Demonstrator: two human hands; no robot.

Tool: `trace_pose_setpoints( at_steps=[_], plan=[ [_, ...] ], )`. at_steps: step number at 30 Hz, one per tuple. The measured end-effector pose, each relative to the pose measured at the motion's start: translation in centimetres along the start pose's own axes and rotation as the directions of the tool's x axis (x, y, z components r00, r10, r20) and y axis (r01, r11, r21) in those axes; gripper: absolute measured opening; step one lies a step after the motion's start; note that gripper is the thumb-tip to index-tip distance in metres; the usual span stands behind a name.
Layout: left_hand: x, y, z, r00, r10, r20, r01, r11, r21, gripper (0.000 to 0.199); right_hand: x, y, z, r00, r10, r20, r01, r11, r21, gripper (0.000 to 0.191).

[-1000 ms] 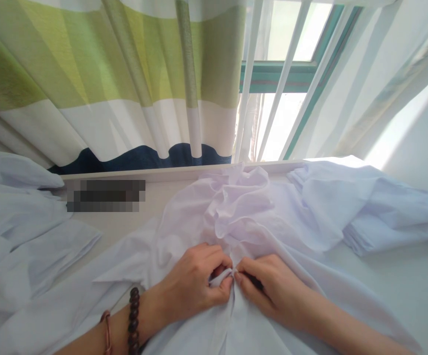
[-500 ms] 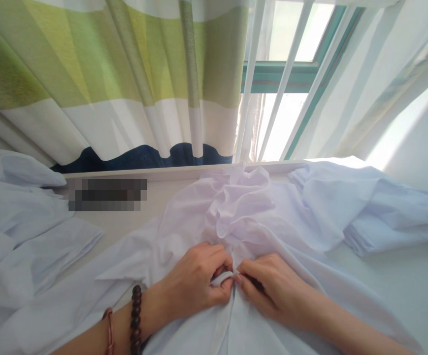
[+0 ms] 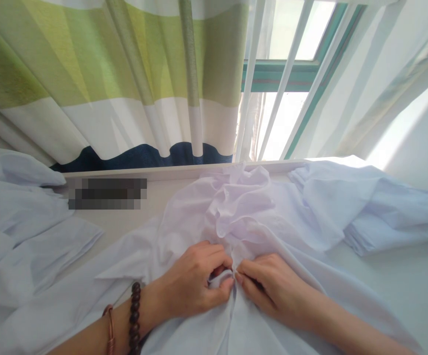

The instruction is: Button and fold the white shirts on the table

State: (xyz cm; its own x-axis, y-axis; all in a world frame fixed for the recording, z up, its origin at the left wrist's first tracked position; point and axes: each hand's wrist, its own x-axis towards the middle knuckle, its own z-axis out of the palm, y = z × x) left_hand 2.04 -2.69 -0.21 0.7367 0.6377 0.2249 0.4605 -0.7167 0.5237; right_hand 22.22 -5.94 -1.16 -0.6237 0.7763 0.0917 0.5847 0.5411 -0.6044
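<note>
A wrinkled white shirt [image 3: 184,212] lies spread in front of me, its collar end crumpled towards the window and its front edges meeting down the middle. My left hand [image 3: 202,278], with a dark bead bracelet and a copper-coloured bangle at the wrist, is closed on one front edge, and a fold of cloth shows between thumb and fingers. Opposite it, my right hand [image 3: 269,286] pinches the other edge between thumb and forefinger. The fingertips of both hands almost touch. Any button between them is hidden.
More white clothing [image 3: 17,236] lies heaped at the left. A folded white garment [image 3: 346,202] lies at the back right. Near the back ledge [image 3: 169,170] is a dark blurred-out patch [image 3: 106,194]. Behind hang a green-and-white curtain [image 3: 125,74] and white window bars [image 3: 285,74].
Both hands keep their grip at the same spot on the shirt. The left wrist has shifted very slightly; the cloth lies almost exactly as before.
</note>
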Motion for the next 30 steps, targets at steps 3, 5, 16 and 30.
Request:
trace_pose_setpoints(
  at_steps=[3,5,16,30],
  plan=[
    [-0.01,-0.09,0.07,1.0,0.009,-0.007,-0.009,1.0,-0.003,0.007,-0.01,0.07,0.07,1.0,-0.007,-0.007,0.007,1.0,-0.013,0.023],
    [0.01,-0.11,0.17,1.0,0.003,-0.023,-0.003,1.0,-0.003,0.008,-0.03,0.08,-0.04,1.0,-0.005,-0.005,0.005,1.0,-0.027,0.025],
    [-0.02,-0.11,0.53,0.999,-0.012,-0.053,0.013,1.0,0.013,0.009,0.01,-0.31,0.24,0.998,0.043,-0.048,-0.049,0.992,-0.12,0.03],
    [0.11,0.11,0.61,0.998,-0.016,-0.054,0.019,0.998,0.061,0.008,0.15,-0.35,0.43,0.995,-0.008,-0.1,-0.008,0.988,-0.155,0.022]
  ],
)
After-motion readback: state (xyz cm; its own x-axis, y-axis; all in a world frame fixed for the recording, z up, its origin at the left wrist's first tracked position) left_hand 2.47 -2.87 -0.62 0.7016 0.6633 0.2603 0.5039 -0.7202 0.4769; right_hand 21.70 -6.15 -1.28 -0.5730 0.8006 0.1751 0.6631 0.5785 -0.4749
